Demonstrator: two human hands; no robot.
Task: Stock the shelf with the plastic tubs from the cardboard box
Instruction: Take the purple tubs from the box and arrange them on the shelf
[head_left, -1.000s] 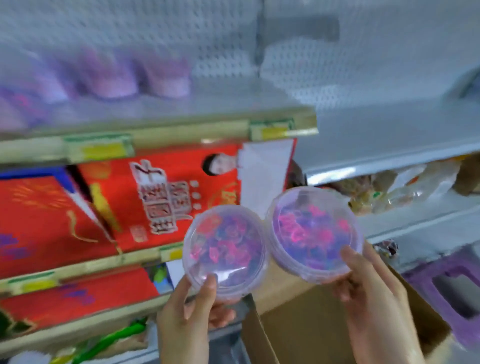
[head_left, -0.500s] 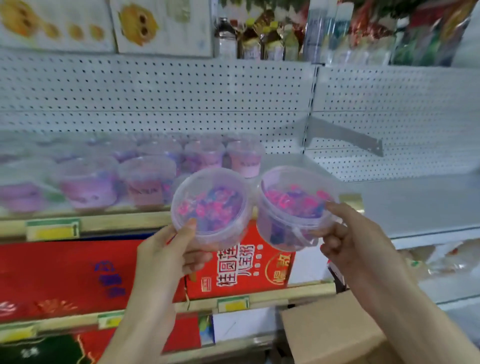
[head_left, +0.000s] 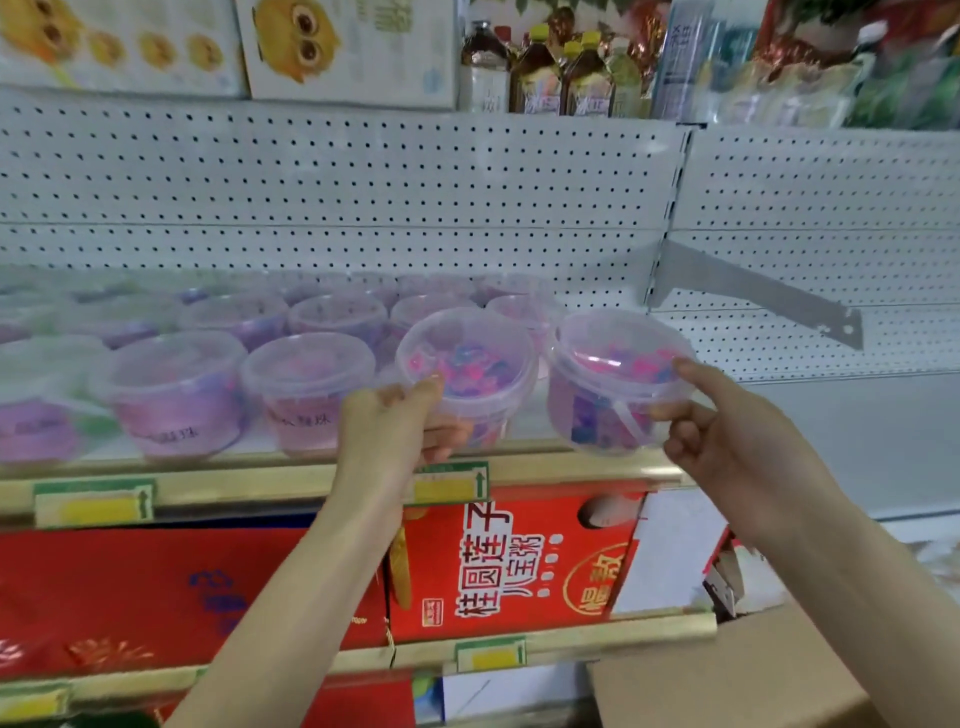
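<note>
Two clear plastic tubs held at the front edge of the shelf (head_left: 249, 475). The left hand (head_left: 395, 431) grips the left tub (head_left: 467, 364), thumb on the lid rim and fingers curled under the wall. The right hand (head_left: 727, 436) pinches the right tub (head_left: 608, 384), forefinger laid along the lid rim and the other fingers curled at the side by the thin bail handle. Both tubs are at the right end of the stocked row (head_left: 306, 384); whether either base touches the shelf cannot be told. The box (head_left: 727, 680) stands at lower right. Judged by look, the tubs are light, thin-walled and smooth, with loose pink and blue pieces inside. They are best held by rim and base together, since a squeeze on the wall may flex it or lift the lid. Dark writing on the stocked tubs is blurred, perhaps ending "凝珠". The red carton (head_left: 519, 561) below reads "桂圆莲子八宝粥".
</note>
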